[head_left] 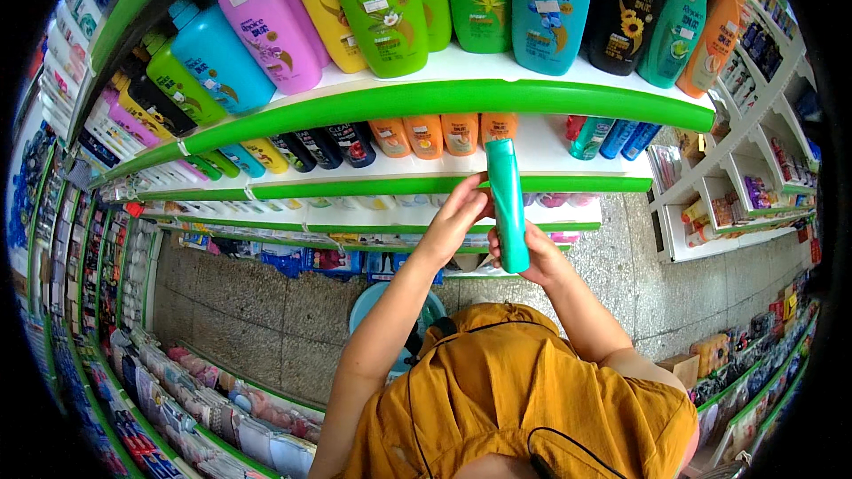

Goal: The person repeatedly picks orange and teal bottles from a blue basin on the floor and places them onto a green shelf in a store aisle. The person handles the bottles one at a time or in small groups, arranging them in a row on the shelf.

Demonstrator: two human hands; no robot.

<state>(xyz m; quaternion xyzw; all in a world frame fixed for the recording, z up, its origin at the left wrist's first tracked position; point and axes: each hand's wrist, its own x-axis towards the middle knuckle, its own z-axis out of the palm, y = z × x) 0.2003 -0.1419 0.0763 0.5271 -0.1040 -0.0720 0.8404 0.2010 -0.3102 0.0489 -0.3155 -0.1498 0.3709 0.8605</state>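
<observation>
One teal bottle (508,204) held upright in front of the second shelf (426,184). Right hand (524,257) clenched around its lower end; left hand (454,217) open, fingers flat against its left side. Behind its top: four orange bottles (424,135) in a row. Top shelf (461,96), front row: nine large bottles, two of them green.

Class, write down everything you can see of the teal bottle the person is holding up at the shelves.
The teal bottle is a slim, tall, glossy container that looks like plastic, plain on the side shown. It stands nearly upright, raised before the green-edged shelves. The right hand grips its lower end; the left hand touches its side near the middle. Whether it has a cap cannot be told.
</observation>
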